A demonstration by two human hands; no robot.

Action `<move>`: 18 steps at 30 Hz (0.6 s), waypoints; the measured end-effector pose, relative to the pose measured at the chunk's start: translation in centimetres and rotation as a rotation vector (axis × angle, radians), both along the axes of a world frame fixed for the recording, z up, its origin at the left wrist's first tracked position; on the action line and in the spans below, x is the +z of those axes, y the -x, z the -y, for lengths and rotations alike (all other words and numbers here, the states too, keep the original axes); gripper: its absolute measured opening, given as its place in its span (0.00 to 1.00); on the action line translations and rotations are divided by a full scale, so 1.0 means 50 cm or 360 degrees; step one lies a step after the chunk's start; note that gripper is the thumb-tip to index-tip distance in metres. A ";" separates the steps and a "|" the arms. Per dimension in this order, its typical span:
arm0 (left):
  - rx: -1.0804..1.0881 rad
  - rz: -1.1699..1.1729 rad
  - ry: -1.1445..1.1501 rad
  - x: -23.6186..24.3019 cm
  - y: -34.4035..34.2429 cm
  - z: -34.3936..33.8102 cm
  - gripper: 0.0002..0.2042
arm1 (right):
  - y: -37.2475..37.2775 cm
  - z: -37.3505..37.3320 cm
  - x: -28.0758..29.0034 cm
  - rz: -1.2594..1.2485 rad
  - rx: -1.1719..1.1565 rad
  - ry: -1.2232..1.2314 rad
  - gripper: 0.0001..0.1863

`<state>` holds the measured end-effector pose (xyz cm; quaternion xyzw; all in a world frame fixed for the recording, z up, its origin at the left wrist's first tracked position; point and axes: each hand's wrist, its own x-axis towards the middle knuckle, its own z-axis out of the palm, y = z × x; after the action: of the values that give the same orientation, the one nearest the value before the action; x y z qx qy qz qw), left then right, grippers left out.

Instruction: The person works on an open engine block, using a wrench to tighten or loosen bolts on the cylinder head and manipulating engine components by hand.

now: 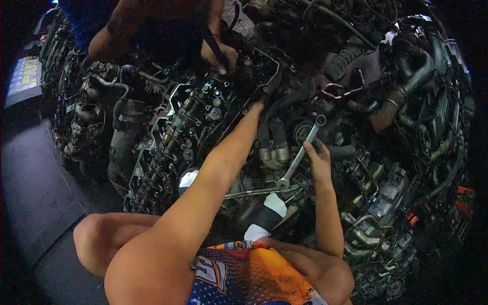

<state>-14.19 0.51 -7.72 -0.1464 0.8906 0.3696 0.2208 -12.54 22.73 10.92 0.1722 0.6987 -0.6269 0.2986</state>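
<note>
The open cylinder head point(188, 127) serves as the reference. Right of it lie the coolant hoses point(274, 142); further right, the combination wrench point(301, 152) rests in the right hand point(319, 161). The left hand point(256, 108) reaches the head's right edge. Behind it (far side) works another person's hand point(219, 53).

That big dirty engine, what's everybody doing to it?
A person leans over the engine with both arms out. Their right hand holds a silver wrench by its shaft. Their left hand reaches deep among the dark hoses, so its grip is hidden. Across the engine, a co-worker's hand presses a dark tool onto the top.
</note>
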 end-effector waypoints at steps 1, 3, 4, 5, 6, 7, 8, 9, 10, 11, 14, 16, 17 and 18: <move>-0.0002 -0.0003 0.0002 0.000 -0.003 0.001 0.26 | 0.000 0.007 0.009 0.0006 0.0000 0.0005 0.25; -0.0012 -0.0012 0.0019 -0.001 -0.005 0.002 0.26 | 0.003 0.019 0.029 0.0076 -0.0093 0.0009 0.23; -0.0010 -0.0014 0.0022 -0.001 -0.005 0.001 0.27 | 0.005 0.014 0.023 0.0076 -0.0093 0.0012 0.23; -0.0014 -0.0023 0.0028 -0.002 -0.005 0.000 0.27 | 0.007 0.005 0.013 0.0009 0.0013 -0.0008 0.23; -0.0018 -0.0028 0.0031 -0.003 -0.003 0.002 0.27 | 0.008 0.001 0.007 -0.0057 0.0117 -0.0028 0.24; -0.0018 -0.0032 0.0033 -0.003 -0.005 0.001 0.27 | 0.007 -0.001 0.004 -0.0055 0.0117 -0.0023 0.24; -0.0023 -0.0041 0.0036 -0.004 -0.005 0.001 0.27 | 0.006 -0.002 0.003 -0.0025 0.0075 -0.0018 0.23; -0.0032 -0.0039 0.0035 -0.006 -0.004 0.000 0.27 | 0.004 -0.003 0.003 0.0008 0.0029 -0.0019 0.22; -0.0042 -0.0045 0.0034 -0.008 -0.003 -0.002 0.28 | 0.003 -0.002 0.004 0.0016 0.0025 -0.0022 0.22; -0.0052 -0.0048 0.0037 -0.010 -0.002 -0.003 0.28 | 0.002 0.002 0.007 0.0028 0.0005 -0.0062 0.22; -0.0051 -0.0035 0.0057 -0.007 -0.011 0.009 0.28 | 0.001 0.006 0.007 0.0042 0.0031 -0.0059 0.22; -0.0071 -0.0036 0.0065 -0.006 -0.003 0.007 0.29 | 0.002 0.000 0.005 0.0039 0.0052 -0.0032 0.23; -0.0079 -0.0028 0.0068 -0.004 -0.004 0.003 0.29 | 0.002 -0.003 0.002 0.0009 0.0084 -0.0048 0.23; -0.0084 -0.0033 0.0065 -0.005 0.001 -0.001 0.29 | 0.003 -0.006 -0.002 -0.0023 0.0112 -0.0072 0.23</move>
<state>-14.23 0.56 -7.98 -0.1234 0.9038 0.3468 0.2182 -12.69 23.05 10.84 0.1499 0.7205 -0.6012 0.3115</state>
